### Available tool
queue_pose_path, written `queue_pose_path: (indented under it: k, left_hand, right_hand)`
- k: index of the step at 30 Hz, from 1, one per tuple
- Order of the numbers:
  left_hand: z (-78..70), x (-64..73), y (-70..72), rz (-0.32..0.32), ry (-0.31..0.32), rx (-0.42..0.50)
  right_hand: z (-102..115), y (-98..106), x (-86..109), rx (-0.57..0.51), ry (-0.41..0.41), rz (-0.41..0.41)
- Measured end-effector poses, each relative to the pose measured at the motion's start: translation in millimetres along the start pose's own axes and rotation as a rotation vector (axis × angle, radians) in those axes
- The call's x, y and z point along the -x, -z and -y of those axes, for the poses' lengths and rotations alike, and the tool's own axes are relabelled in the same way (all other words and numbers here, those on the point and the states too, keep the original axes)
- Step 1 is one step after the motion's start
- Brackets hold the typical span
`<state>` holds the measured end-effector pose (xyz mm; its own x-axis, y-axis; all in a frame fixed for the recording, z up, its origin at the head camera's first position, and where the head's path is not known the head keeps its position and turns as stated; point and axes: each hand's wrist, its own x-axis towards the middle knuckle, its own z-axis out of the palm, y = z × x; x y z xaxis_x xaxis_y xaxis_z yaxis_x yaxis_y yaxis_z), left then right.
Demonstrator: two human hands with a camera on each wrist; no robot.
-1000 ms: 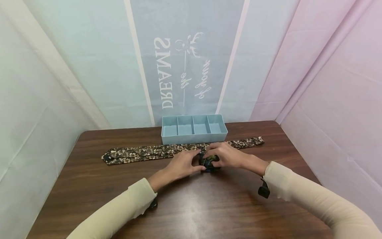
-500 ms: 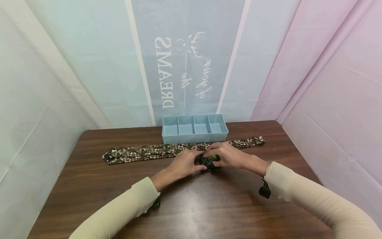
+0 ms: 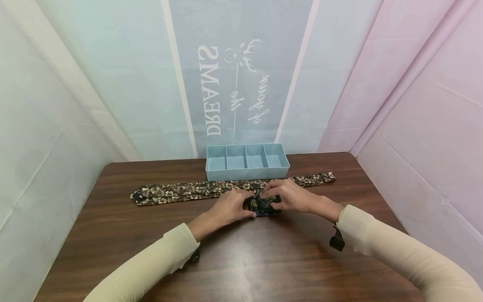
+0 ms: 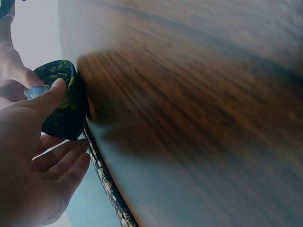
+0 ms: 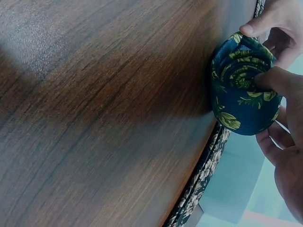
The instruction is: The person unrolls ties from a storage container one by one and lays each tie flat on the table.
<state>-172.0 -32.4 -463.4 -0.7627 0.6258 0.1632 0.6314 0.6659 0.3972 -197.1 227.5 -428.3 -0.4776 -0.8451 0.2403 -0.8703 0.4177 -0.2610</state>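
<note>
Between both hands stands a rolled-up necktie, dark blue-green with yellow-green flowers, on the table. Its coil shows from the end in the right wrist view, with a loose outer turn. My left hand holds the roll's left side, thumb at the near edge and fingers behind. From the right, my right hand grips it, and the right thumb presses into the coil. Just behind, a second necktie, black with cream and brown flowers, lies lengthwise across the table, partly covered by the hands.
A light blue tray with several compartments stands behind the flat necktie, near the table's back edge. The brown wooden table has fabric walls at the back and both sides. Printed lettering marks the back wall.
The rolled necktie looks slightly wider and looser, its outer turn spreading left. My left hand has shifted a little left with it; my right hand stays nearly in place.
</note>
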Motion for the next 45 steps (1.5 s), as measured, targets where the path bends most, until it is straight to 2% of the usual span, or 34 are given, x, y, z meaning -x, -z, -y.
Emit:
queue_pose_path:
  k: [6, 12, 19, 26, 33, 38, 45]
  left_hand:
    - [0.9, 1.6, 0.5, -0.005, -0.083, -0.066]
    - [3.3, 1.4, -1.7, 0.033, -0.126, -0.091]
    - [4.0, -0.5, -2.4, 0.101, -0.187, -0.139]
    - [5.4, -1.0, -2.4, 0.129, -0.175, -0.145]
    - [8.3, -1.0, -0.3, 0.133, -0.165, -0.151]
    - [8.1, -1.4, 1.7, 0.137, -0.164, -0.151]
    - [7.7, -1.1, 1.7, 0.148, -0.156, -0.132]
  right_hand:
    - [0.2, 1.9, 1.7, -0.038, -0.034, -0.001]
    - [-0.1, 2.8, 3.3, -0.076, -0.051, 0.004]
    - [-8.9, -2.2, 9.9, -0.088, -0.030, 0.003]
    - [-13.7, -6.1, 14.7, -0.114, -0.051, -0.075]
    - [-9.3, -8.6, 6.5, -0.075, -0.048, -0.141]
    - [-5.4, -3.7, 4.4, -0.087, -0.117, -0.090]
    - [-5.1, 8.1, 7.6, -0.144, -0.193, 0.065]
